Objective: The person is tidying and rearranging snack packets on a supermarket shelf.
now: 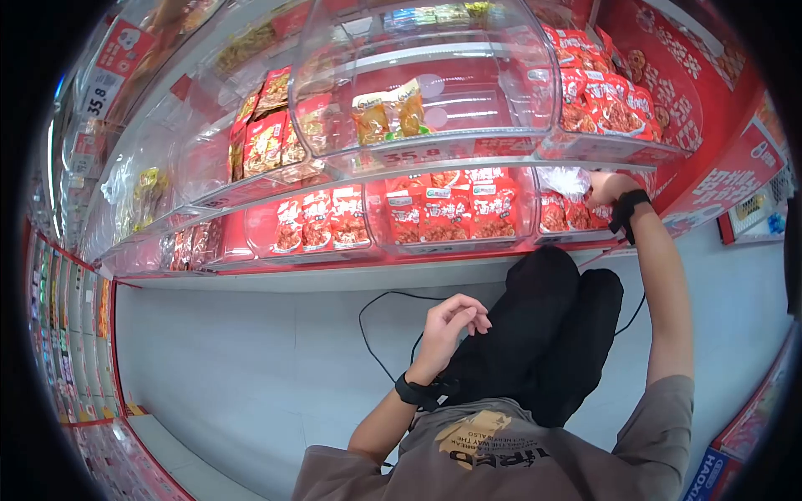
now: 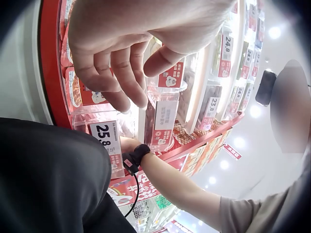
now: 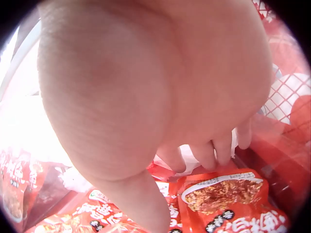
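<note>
Step looks like handling red packets [image 1: 554, 216] inside lower-right bin [image 1: 576, 235]: right hand [image 1: 608, 188] in it, over packets, beside crumpled whitish bundle [image 1: 561, 179], cannot tell whether fingers grip; left hand [image 1: 449, 330] outside bin, fingers loosely bent, empty. Next move likely calls for care near bin rim

The right grip [image 3: 155, 87], a bare hand, fills the upper and middle frame, thumb pointing down to the bottom centre and four fingers reaching down right of centre. Below the fingertips, at lower right, lies a red pouch [image 3: 228, 199] with a food picture and white characters; whether they touch is unclear. More red packets [image 3: 99, 211] lie at lower left, near whitish crumpled plastic [image 3: 73, 178]. A red lattice pattern [image 3: 286, 99] shows at the right edge; glare whitens the left.
</note>
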`<act>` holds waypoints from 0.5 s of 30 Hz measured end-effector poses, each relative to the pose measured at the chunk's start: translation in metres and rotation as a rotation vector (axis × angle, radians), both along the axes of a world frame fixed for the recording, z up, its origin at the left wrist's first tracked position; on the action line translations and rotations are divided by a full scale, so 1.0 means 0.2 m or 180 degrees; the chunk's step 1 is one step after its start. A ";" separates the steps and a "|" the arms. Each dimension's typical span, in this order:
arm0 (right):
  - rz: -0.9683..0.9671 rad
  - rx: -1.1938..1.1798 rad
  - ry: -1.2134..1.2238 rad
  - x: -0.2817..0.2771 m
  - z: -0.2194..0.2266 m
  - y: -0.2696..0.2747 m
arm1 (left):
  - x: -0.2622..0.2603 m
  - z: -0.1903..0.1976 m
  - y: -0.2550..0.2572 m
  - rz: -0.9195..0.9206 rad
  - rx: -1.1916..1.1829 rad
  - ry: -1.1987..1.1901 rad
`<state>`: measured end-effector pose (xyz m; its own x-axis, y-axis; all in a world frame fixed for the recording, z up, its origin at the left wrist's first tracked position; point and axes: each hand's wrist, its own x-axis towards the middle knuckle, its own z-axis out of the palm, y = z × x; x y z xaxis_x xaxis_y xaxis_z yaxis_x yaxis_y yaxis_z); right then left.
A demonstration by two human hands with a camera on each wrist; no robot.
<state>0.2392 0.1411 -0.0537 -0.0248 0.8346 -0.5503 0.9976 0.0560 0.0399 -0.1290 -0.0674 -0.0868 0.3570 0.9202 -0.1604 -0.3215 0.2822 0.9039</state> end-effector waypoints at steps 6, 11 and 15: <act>-0.0141 -0.0377 -0.0011 0.00 0.01 0.05 | -0.04 -0.02 0.01 0.0091 -0.0114 0.0017; -0.0250 -0.0298 -0.0367 0.00 -0.01 0.06 | -0.03 -0.04 0.02 0.0096 -0.0176 0.0019; -0.0377 -0.0259 -0.0238 -0.12 0.16 0.00 | -0.03 -0.04 0.03 0.0108 -0.0162 0.0046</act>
<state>0.2143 0.1414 -0.0224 0.1149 0.7819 -0.6127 0.9918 -0.0560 0.1145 -0.1351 -0.0615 -0.0954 0.3231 0.9223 -0.2121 -0.3186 0.3171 0.8933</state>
